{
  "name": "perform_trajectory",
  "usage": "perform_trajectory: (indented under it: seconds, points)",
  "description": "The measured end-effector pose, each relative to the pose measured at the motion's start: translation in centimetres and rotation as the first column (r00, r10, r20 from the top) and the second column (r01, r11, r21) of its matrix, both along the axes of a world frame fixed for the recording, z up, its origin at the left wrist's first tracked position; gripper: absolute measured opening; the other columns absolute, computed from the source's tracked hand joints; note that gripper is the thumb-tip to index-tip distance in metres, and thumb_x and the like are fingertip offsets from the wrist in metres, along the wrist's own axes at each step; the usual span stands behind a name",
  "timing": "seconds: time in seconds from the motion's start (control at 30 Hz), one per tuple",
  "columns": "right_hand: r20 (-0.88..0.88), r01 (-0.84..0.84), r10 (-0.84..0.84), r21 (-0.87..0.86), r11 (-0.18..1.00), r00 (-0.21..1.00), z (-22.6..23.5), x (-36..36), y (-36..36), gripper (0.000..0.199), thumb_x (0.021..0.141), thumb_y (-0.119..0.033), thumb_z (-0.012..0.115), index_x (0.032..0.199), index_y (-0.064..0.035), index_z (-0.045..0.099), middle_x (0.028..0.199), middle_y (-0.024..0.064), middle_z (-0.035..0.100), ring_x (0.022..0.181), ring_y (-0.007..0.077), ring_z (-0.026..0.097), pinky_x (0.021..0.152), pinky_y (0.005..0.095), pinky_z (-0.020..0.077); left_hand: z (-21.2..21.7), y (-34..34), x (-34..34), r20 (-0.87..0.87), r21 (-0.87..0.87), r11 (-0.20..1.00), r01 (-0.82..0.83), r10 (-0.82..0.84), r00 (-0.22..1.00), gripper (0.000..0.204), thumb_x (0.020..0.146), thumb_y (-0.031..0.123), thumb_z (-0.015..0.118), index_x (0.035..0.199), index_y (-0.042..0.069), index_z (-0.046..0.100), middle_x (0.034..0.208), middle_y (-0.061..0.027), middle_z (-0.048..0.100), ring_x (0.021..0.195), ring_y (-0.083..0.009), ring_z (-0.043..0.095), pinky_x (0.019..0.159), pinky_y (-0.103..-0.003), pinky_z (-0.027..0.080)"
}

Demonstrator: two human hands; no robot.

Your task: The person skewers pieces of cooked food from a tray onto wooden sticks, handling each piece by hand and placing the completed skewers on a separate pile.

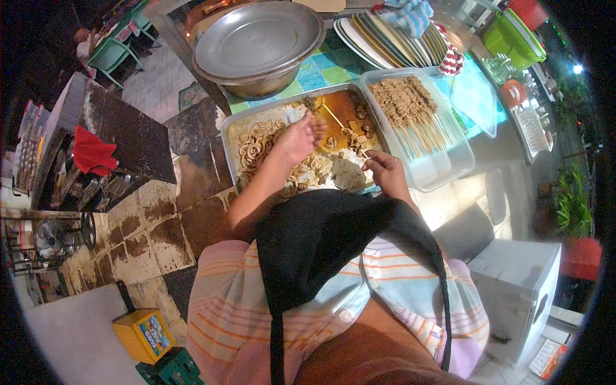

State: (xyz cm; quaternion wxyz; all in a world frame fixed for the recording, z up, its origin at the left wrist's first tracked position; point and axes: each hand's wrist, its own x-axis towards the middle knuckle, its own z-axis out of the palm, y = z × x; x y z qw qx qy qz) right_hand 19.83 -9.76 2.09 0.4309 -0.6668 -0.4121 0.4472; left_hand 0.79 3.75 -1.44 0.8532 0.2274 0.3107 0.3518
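Tray and Tub, Both Full

The tray point(226, 138) holds brown coils point(256, 146) and sauce point(344, 106); the tub point(449, 165), loaded skewers point(410, 106). Over the tray, the left hand point(301, 137) curls loosely, its grip unclear; the right hand point(387, 171) pinches a stick point(366, 154).

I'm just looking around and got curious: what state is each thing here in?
Left hand: fingers loosely bent; grip unclear
Right hand: pinching a skewer
Metal tray: uncovered, holding curly strips and brown sauce
Plastic container: uncovered, holding loaded skewers
Wide metal dish: resting on a deeper pan
Plates: standing on edge, leaning
Red cloth: draped
Fan: can't tell whether running
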Motion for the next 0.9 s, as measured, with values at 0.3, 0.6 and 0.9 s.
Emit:
perform_trajectory:
  seconds: [0.3,0.6,0.9]
  points:
    - [-0.019,-0.063,0.062,-0.068,0.996,0.998,1.1,0.6,-0.7,0.018,0.074,-0.003,0.051,0.09,0.0021,0.055,0.061,0.0023,0.057,0.048,0.006,0.042,0.046,0.0194,0.0336,-0.8,1.1,-0.1,0.353,-0.006,0.99,-0.139,0.132,0.926,0.021,0.079,0.019,0.05,0.095,0.007,0.052,0.085,-0.003,0.055,0.074,-0.0147,0.052,0.062,-0.026,0.041]
    - [0.04,-0.146,0.151,-0.104,0.984,0.988,0.8,1.4,-0.4,0.018,0.074,-0.003,0.051,0.09,0.0027,0.055,0.066,0.0067,0.059,0.062,0.0111,0.054,0.059,0.023,0.0405,0.6,1.4,-1.2,0.044,0.282,0.959,-0.019,0.007,0.999,0.016,0.077,0.012,0.052,0.09,0.002,0.053,0.081,-0.0048,0.056,0.069,-0.0117,0.052,0.06,-0.024,0.041]
    - [0.096,-0.14,0.148,-0.082,0.987,0.984,0.9,1.0,-0.5,0.019,0.072,-0.002,0.051,0.091,0.0023,0.056,0.067,0.0072,0.06,0.064,0.0118,0.055,0.062,0.0238,0.0412,0.8,1.2,-1.5,-0.022,0.252,0.968,0.019,-0.014,1.0,0.007,0.076,0.005,0.053,0.082,0.001,0.051,0.078,-0.0052,0.054,0.071,-0.0149,0.052,0.067,-0.027,0.045]
